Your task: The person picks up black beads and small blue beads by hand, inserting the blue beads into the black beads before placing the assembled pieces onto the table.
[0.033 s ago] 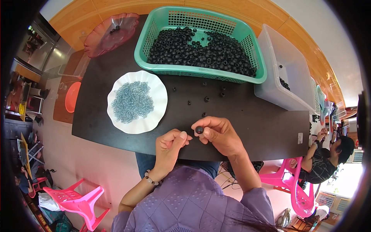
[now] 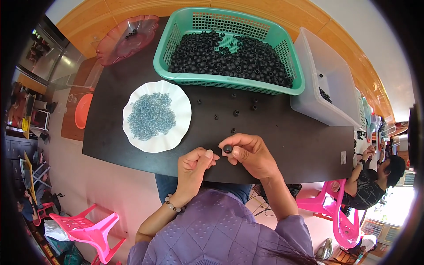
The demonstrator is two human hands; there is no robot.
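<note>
A small round black plastic piece is pinched between the thumb and fingers of my right hand, just above the table's near edge. Close by on its left, my left hand has its thumb pressed to the fingers; whatever it pinches is too small to make out. The two hands are apart. Beyond the left hand stands a white scalloped plate with a heap of tiny clear bluish rings. Several loose black pieces lie on the dark table beyond my hands.
A green basket full of black pieces stands at the far side. Right of it is a translucent bin; at the far left, a reddish tray holds a few black pieces. Pink stools flank me. Another person sits at right.
</note>
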